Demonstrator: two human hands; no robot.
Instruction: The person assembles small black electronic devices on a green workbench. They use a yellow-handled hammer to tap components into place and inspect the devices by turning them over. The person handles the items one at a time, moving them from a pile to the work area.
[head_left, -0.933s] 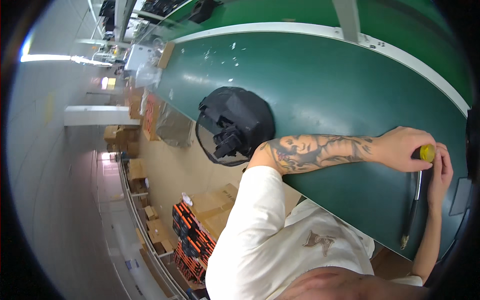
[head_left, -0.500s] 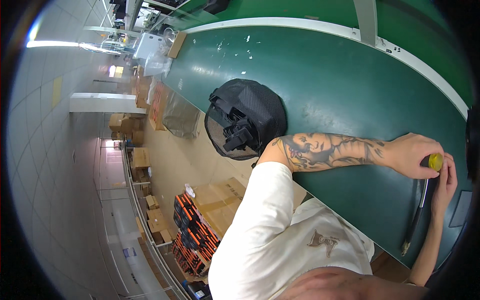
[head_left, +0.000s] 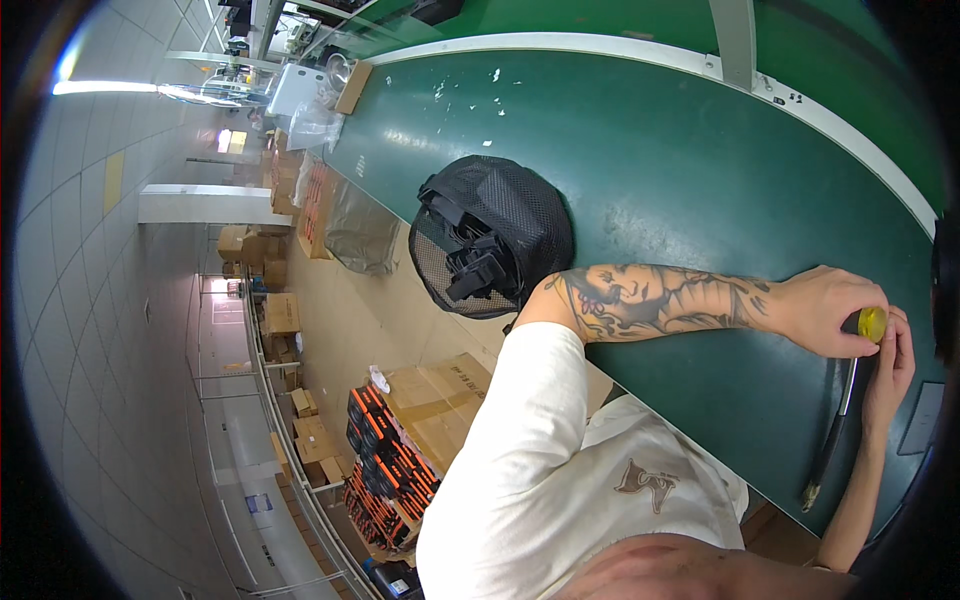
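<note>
My left hand (head_left: 830, 312) is closed around a screwdriver (head_left: 872, 323) with a yellow-ended, dark-gripped handle; its working tip is hidden. Right beside it, at the far right, is my right hand (head_left: 889, 375), fingers bent inward against the left hand. What those fingers pinch is hidden. A slim rod (head_left: 828, 450), shiny metal above and black below with a brass-coloured end, slants across the green table under my hands. Whether it joins the screwdriver, I cannot tell. By my left elbow sits a round black mesh basket (head_left: 535, 215) with black plastic parts (head_left: 478, 268) in it.
The green tabletop (head_left: 680, 150) has a white rail (head_left: 560, 43) along its far edge and a white post (head_left: 735, 45). A dark grey flat piece (head_left: 921, 418) lies near my right wrist. Beyond the near edge stand a cardboard box (head_left: 435, 405) and stacked black-and-orange packages (head_left: 385, 455).
</note>
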